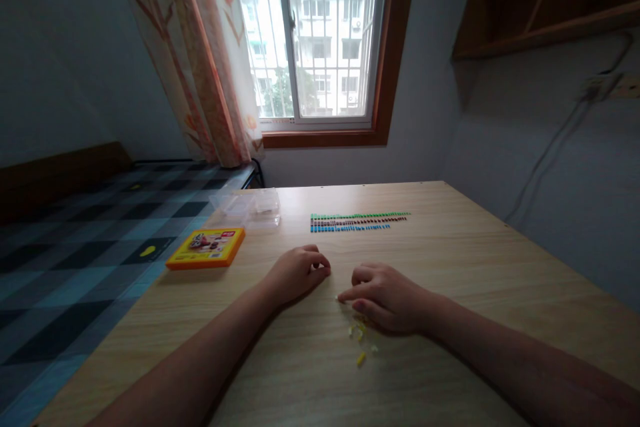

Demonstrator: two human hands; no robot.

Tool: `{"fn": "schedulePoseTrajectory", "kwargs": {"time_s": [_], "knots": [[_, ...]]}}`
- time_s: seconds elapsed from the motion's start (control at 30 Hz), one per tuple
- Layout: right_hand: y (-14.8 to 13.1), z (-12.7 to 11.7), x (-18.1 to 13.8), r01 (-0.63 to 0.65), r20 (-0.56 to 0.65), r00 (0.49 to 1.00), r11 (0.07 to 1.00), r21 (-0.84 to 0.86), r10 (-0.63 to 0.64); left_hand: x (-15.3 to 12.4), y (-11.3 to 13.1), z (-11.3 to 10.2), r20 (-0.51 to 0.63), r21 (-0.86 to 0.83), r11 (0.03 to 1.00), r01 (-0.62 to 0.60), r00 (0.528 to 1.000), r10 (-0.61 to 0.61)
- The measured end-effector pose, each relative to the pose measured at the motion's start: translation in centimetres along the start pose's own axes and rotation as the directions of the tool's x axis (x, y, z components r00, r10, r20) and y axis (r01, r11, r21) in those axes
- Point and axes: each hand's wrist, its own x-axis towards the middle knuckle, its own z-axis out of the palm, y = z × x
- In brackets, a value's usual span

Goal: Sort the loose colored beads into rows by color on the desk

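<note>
My left hand (301, 273) rests on the wooden table with its fingers curled and the thumb and fingertips pressed together. Anything between them is too small to make out. To its right, my right hand (387, 297) stretches out its index finger, with the thumb apart below it. That fingertip touches or nearly touches a tiny whitish piece (337, 297). Several small yellow and white pieces (356, 332) lie scattered under and in front of this hand, among them a larger yellow piece (361, 359). Beyond both hands, small green, brown and blue pieces (350, 222) lie in long rows.
An orange-yellow box (206, 248) with a printed cover lies near the table's left edge. Behind it are clear plastic trays (250, 207). A bed with a checked cover (90, 240) adjoins the table (450, 240) on the left; walls and a window stand beyond.
</note>
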Motion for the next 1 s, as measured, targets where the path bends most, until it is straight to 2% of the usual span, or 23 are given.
{"fn": "schedulePoseTrajectory", "kwargs": {"time_s": [0.1,0.23,0.57,0.77,1.0], "knots": [[0.6,0.1,-0.1,-0.050,-0.092,0.994,0.998,0.036,0.053,0.0,0.1,-0.1,-0.047,0.017,0.999,0.028,0.999,-0.027],[1.2,0.2,-0.3,-0.086,-0.208,0.973,0.993,0.081,0.102,-0.1,0.1,-0.4,-0.021,0.011,1.000,0.002,1.000,-0.002],[1.4,0.2,-0.2,-0.062,-0.078,0.995,0.997,0.046,0.066,-0.1,0.6,-0.5,0.034,0.017,1.000,-0.015,0.999,0.014],[1.7,0.0,-0.2,-0.098,-0.140,0.985,0.994,0.057,0.105,-0.4,2.0,-0.7,0.087,0.006,0.996,-0.084,0.993,0.083],[1.1,-0.5,-0.5,-0.017,-0.127,0.991,0.995,0.100,0.030,-0.5,2.5,-0.5,0.157,0.101,0.984,-0.147,0.979,0.130]]}}
